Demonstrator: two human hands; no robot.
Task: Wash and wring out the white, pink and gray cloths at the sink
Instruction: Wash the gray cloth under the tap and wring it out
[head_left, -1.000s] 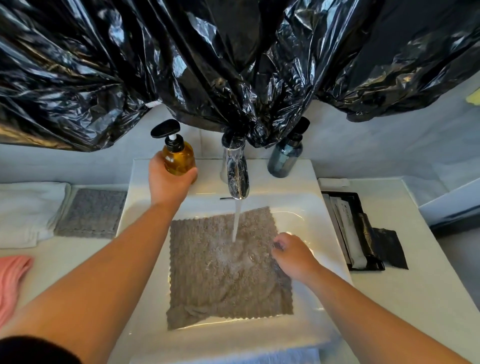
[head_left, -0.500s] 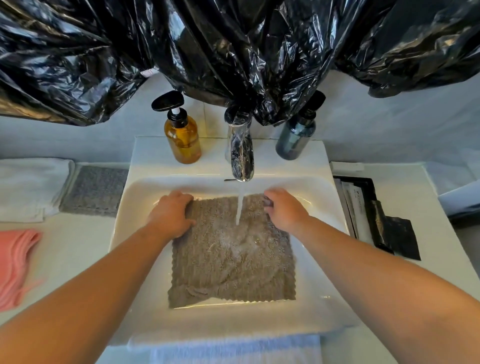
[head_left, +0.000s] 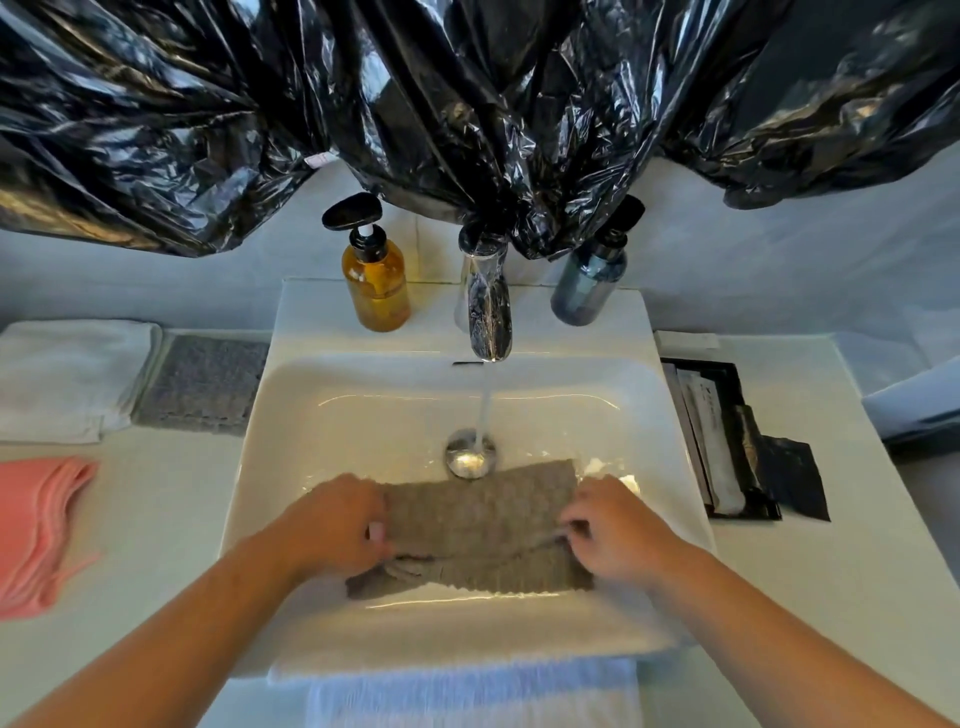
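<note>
A wet gray cloth lies folded over in the near half of the white sink. My left hand grips its left end and my right hand pinches its right end. Water runs from the chrome faucet straight onto the bare drain, just beyond the cloth. On the counter to the left lie a second gray cloth, a folded white cloth and a pink cloth.
An amber pump bottle and a dark bottle stand behind the basin. A black tray with sachets sits on the right counter. Black plastic sheeting hangs above. A pale towel drapes over the sink's front edge.
My left hand left the amber bottle and came to the cloth. Both hands took the cloth's far edge and folded it toward me, uncovering the drain.
</note>
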